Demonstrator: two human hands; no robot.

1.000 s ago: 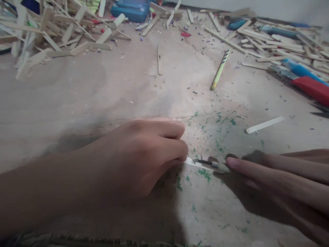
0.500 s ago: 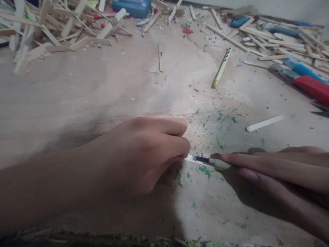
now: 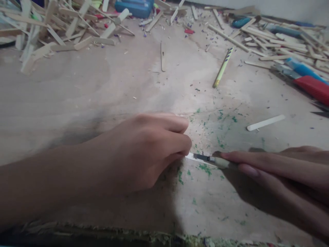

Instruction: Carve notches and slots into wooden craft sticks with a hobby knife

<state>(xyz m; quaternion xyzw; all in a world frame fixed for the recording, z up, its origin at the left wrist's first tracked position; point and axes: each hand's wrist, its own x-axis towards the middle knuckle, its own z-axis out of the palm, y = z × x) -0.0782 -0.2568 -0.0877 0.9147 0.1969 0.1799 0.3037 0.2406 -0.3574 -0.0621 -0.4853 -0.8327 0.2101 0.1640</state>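
My left hand [image 3: 154,147] is closed, its fingertips pinching a pale popsicle stick [image 3: 190,156] down against the wooden board. Most of that stick is hidden under the hand and beneath the blade. In my right hand [image 3: 280,171] I grip a craft knife [image 3: 220,162], index finger along its light handle. The knife's dark blade [image 3: 202,157] points left and lies over the stick, close to the left fingertips. Another pale popsicle stick [image 3: 266,122] rests on the board above my right hand, apart from both hands.
Green flecks mark the board [image 3: 115,85] around the hands. Beyond lie a yellow pencil stub [image 3: 223,68] and a thin wooden piece [image 3: 162,56]. Stick piles [image 3: 275,41] and a red-and-blue cutter [image 3: 312,87] sit right; a stick structure [image 3: 69,27] and a blue case [image 3: 135,7] stand back left.
The view has shifted slightly. The knife blade looks turned a little flatter over the stick; both hands keep their grips in nearly the same place.
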